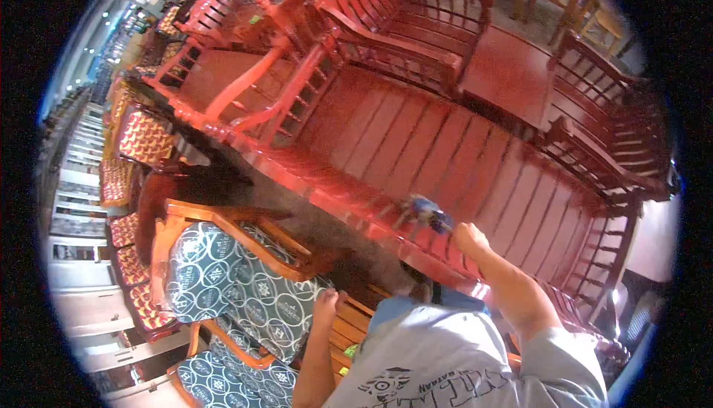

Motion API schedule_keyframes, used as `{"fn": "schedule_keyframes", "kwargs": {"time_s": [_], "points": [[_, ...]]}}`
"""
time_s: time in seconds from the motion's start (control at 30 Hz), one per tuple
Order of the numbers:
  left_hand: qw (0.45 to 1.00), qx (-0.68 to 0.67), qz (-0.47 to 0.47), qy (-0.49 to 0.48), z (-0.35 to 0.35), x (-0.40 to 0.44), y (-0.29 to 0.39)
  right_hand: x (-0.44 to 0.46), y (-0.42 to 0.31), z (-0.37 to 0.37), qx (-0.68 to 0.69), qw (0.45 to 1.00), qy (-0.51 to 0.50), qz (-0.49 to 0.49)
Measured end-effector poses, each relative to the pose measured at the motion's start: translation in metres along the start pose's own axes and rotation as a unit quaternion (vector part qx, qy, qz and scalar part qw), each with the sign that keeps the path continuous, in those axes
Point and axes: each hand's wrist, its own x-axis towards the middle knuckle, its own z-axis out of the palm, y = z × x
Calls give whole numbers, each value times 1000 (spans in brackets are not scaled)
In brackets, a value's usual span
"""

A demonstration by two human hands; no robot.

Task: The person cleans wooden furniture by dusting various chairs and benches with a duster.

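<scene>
My right hand [470, 241] is closed around the handle of a duster [425, 212] with a blurred blue and pale head. The duster is over the front edge of a long red-brown slatted wooden bench [416, 152], and I cannot tell whether it touches the wood. My left hand [327, 305] hangs by my side with its fingers curled in, and nothing shows in it. Closest to it is a wooden armchair with a dark cushion [275, 300] patterned in white circles and covered in shiny plastic.
Red wooden armchairs [416, 25] and a low table [509, 74] stand behind the bench. A second patterned chair [230, 374] and an orange-brown slatted seat [356, 334] are close on my left. Farther left are chairs with red and yellow cushions [145, 135].
</scene>
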Motion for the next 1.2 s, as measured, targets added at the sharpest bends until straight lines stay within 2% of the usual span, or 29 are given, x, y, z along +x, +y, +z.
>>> {"fn": "schedule_keyframes", "kwargs": {"time_s": [0.07,0.1,0.13,0.2,0.37,0.4,0.43,0.53,0.57,0.63,0.67,0.7,0.73,0.8,0.83,0.93,0.97,1.0,1.03,1.07,1.1,1.2], "points": [[997,37,-6,74,-2,-32,21,-4,-32,3,110,987,16,-116],[993,-11,-42,111,-9,-39,21,-9,-47,6,172,947,44,-269],[991,21,-62,120,-16,-47,20,-12,-58,2,174,946,0,-274],[982,78,-105,139,-35,-71,11,8,-73,2,48,954,-9,-296],[982,110,-124,87,-99,-84,-72,23,-146,-3,67,924,37,-375],[973,0,-198,120,-71,-95,-40,24,-155,-2,80,915,51,-391],[958,-2,-216,189,-42,-103,-8,42,-159,11,66,900,108,-418],[981,35,-136,134,-62,-73,-52,57,-196,17,42,939,74,-333],[986,31,-108,124,-65,-61,-49,42,-218,10,73,947,70,-304],[992,25,-63,102,-66,-47,-41,49,-233,28,145,908,110,-376],[991,87,-49,93,-69,-36,-30,55,-241,31,178,884,133,-411],[985,148,-36,83,-70,-28,-16,56,-246,28,118,899,146,-396],[975,209,-21,72,-72,-23,-3,60,-257,24,84,919,116,-367],[989,79,-32,124,-70,-11,16,63,-291,9,21,951,64,-301],[989,14,-35,146,-72,1,29,59,-311,6,46,954,82,-284],[986,82,-20,145,-94,31,52,62,-365,6,77,923,148,-347],[989,0,5,145,-99,44,53,76,-380,7,7,945,120,-304],[991,-5,20,130,-112,62,45,101,-389,12,-62,961,88,-255],[993,-9,34,114,-128,88,31,157,-385,38,-57,960,120,-248],[994,-11,49,96,-140,108,23,119,-416,4,-64,972,94,-203],[990,50,40,126,-129,91,78,130,-426,10,-58,968,112,-217],[985,-55,90,135,-135,136,78,135,-444,24,-38,966,122,-224]]}}
